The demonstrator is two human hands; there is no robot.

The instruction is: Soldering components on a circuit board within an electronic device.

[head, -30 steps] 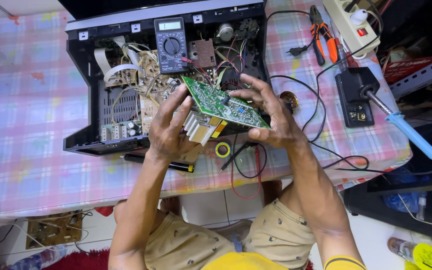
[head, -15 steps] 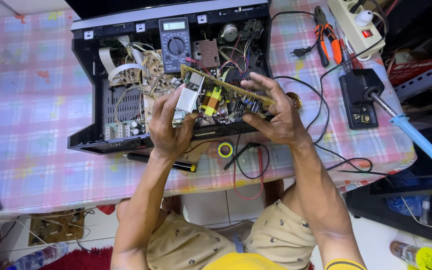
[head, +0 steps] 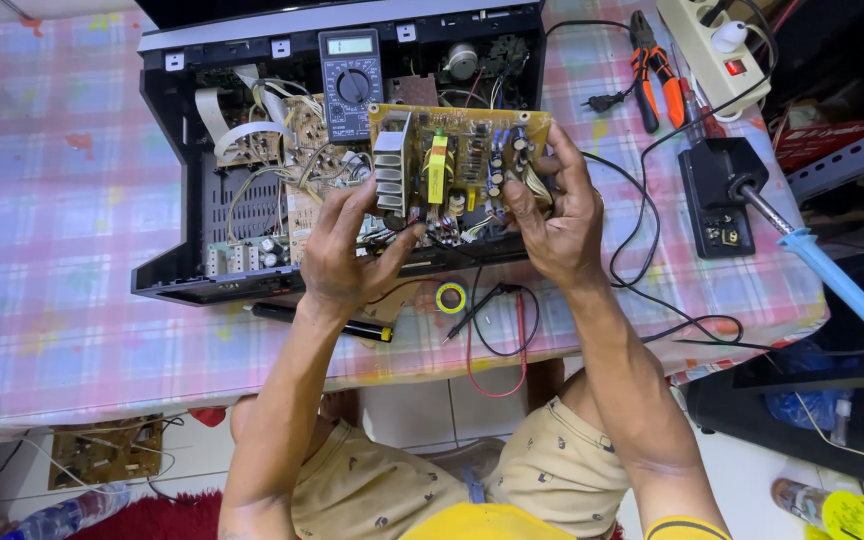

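Checked tablecloth (head: 72,200), both hands (head: 347,255) gripping circuit board (head: 457,165)

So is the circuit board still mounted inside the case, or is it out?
Out. Both hands, left and right, hold the circuit board lifted above the open case, component side facing up.

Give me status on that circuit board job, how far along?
Done: the black chassis is open and the circuit board is lifted out, component side up. In hand: left hand and right hand grip its edges above the chassis. Left: multimeter rests unused inside, probe leads lie loose, soldering iron sits aside. No probing or soldering visible yet.
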